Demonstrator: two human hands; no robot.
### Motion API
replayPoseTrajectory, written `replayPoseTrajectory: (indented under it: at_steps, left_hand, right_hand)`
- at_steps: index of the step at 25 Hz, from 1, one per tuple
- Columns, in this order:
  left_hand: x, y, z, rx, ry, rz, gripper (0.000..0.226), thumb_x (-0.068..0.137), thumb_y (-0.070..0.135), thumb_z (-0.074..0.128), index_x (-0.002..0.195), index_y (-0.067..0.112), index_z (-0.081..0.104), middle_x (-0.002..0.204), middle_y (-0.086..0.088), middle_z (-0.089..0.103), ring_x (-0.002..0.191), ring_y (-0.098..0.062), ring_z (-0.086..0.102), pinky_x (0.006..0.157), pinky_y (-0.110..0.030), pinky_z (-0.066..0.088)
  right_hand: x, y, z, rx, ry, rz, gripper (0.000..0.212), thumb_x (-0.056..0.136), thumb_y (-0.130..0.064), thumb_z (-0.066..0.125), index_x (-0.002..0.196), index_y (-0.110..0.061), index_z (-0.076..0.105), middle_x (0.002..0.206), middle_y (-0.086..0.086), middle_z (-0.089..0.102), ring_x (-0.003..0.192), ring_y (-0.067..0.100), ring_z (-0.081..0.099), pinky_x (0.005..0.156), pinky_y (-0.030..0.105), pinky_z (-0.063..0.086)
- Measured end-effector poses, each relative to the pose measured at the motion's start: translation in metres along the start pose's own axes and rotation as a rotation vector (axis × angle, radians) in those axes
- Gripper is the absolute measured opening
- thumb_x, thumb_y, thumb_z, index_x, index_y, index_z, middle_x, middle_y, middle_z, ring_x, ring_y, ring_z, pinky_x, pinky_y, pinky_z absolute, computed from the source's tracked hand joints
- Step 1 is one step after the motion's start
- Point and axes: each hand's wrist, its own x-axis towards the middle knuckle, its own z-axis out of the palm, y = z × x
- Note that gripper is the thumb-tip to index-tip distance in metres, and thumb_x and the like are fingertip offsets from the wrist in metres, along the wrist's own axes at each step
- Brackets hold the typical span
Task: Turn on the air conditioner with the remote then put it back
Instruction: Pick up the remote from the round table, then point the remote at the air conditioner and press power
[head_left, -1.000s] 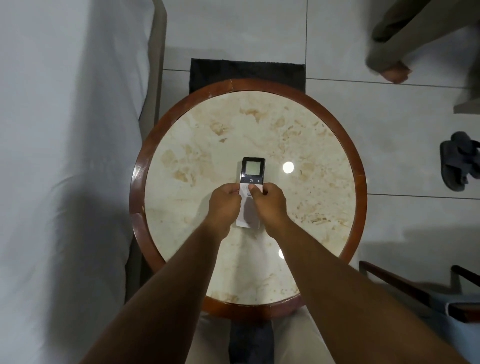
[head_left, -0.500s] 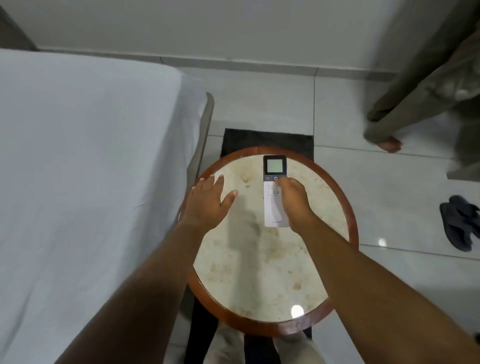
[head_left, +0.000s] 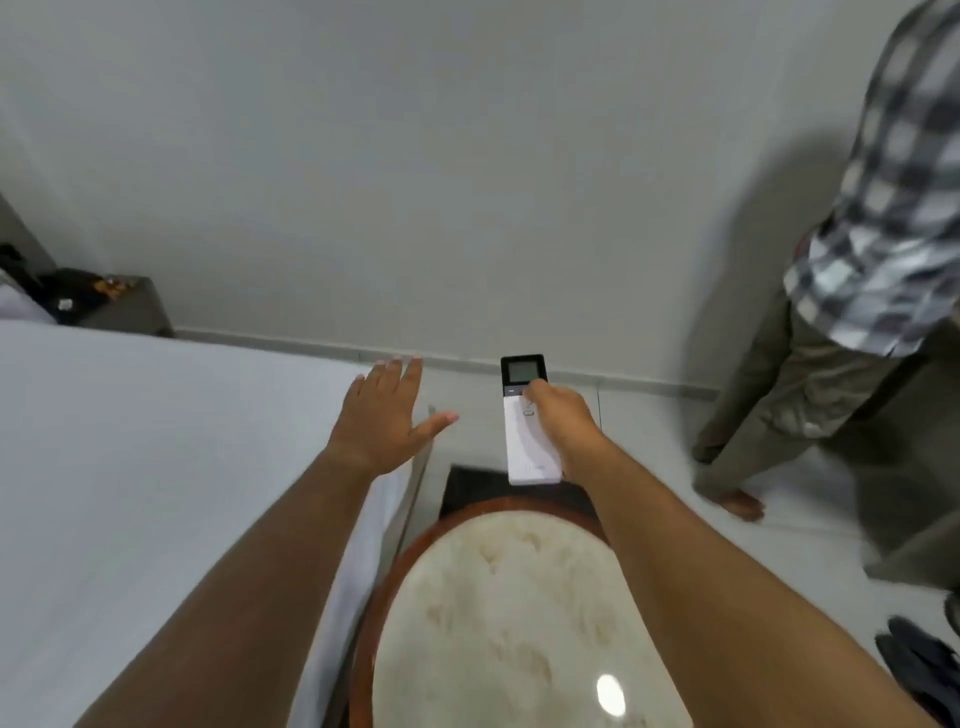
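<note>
My right hand (head_left: 563, 426) holds the white remote (head_left: 530, 447) out in front of me, above the far edge of the round table (head_left: 498, 613). The remote's dark top with its small screen points toward the wall, and my thumb rests on the buttons just below the screen. My left hand (head_left: 387, 415) hovers to the left of the remote with its fingers spread and nothing in it. No air conditioner is in view.
A white bed (head_left: 156, 467) fills the left side. A person in a checked shirt (head_left: 893, 218) stands barefoot at the right. Dark sandals (head_left: 919, 665) lie on the floor at bottom right. A dark mat (head_left: 467, 493) lies beyond the table.
My right hand has lifted the remote off the table and raised it toward the wall. My left hand let go and moved off to the left. The view has tilted upward.
</note>
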Motion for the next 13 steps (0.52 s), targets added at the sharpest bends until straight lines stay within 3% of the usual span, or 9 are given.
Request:
replayPoseTrajectory:
  at_steps: [8,13]
  left_hand:
    - [0.037,-0.02,-0.209,0.221,0.551,-0.019,0.112,0.073,0.089,0.004,0.156,0.014,-0.001,0.166,-0.015,0.01,0.153,-0.031,0.005,0.124,-0.048,0.008]
    - [0.041,-0.018,-0.295,0.287,0.748,-0.017,0.108,0.072,0.089,-0.004,0.153,0.018,-0.012,0.166,-0.013,0.001,0.154,-0.029,-0.004,0.124,-0.047,0.003]
  right_hand:
    - [-0.071,-0.199,0.003,0.098,0.006,-0.304,0.016,0.087,-0.027,0.052,0.085,-0.012,0.057,0.071,0.005,0.06,0.056,0.025,0.059,0.05,0.023,0.044]
    - [-0.121,-0.286,-0.002,0.181,-0.003,-0.493,0.014,0.086,-0.025,0.052,0.085,-0.012,0.057,0.074,0.007,0.059,0.058,0.026,0.058,0.052,0.024,0.044]
